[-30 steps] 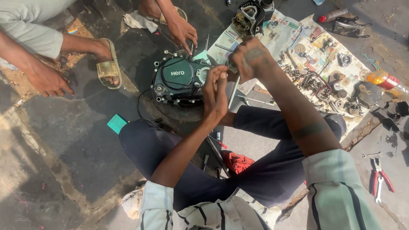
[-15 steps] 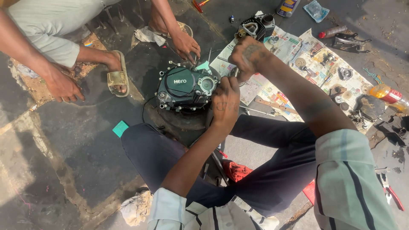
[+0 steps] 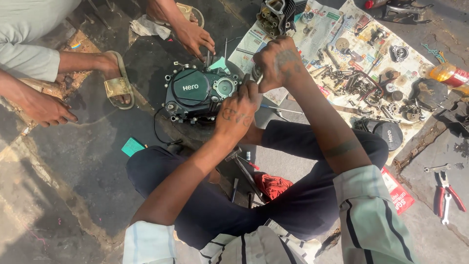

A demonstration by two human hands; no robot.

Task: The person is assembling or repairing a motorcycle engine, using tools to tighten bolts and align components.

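Looking down, I see my left hand (image 3: 238, 111) pressed against the right end of the dark engine (image 3: 198, 94) on the floor, while my right hand (image 3: 277, 62), just beyond, wraps its fingers around a thin metal tool (image 3: 259, 78) angled toward that end.

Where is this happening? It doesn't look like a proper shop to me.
Most likely an open-air roadside motorcycle repair spot. A dark engine block sits on stained ground, small metal parts are spread over newspaper sheets, and red-handled pliers lie on the pavement nearby.
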